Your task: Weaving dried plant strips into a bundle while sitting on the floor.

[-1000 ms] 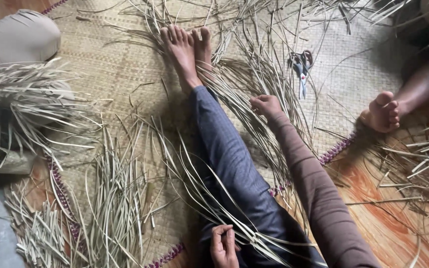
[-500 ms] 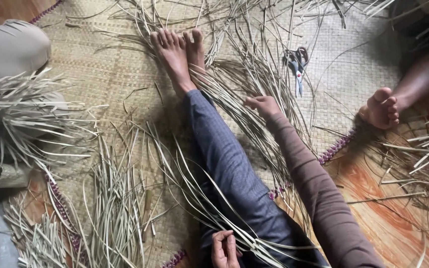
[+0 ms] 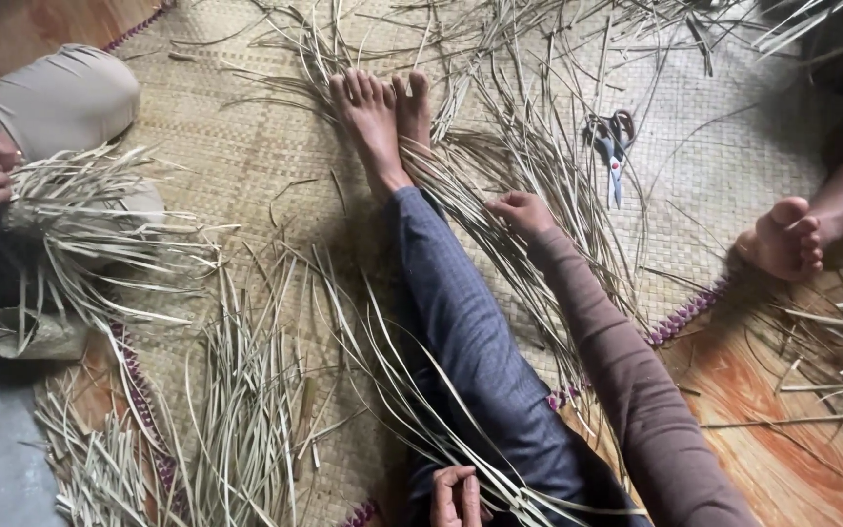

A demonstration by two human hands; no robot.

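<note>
I sit on a woven mat with my legs in blue trousers stretched out, bare feet at the far end. My right hand, in a brown sleeve, reaches out beside my shin, its fingers curled on thin dried leaf strips lying in a loose heap. My left hand rests at my lap at the bottom edge, closed on long strips that run across my thighs.
Red-handled scissors lie on the mat beyond the heap. Another pile of strips lies to my left. A person in beige trousers handles a bundle at far left. Another person's bare foot is at the right, by the wooden floor.
My view has shifted a little, so everything sits lower and further right. My right hand stays on the strips by my shin. The hands of the person at left have come into view.
</note>
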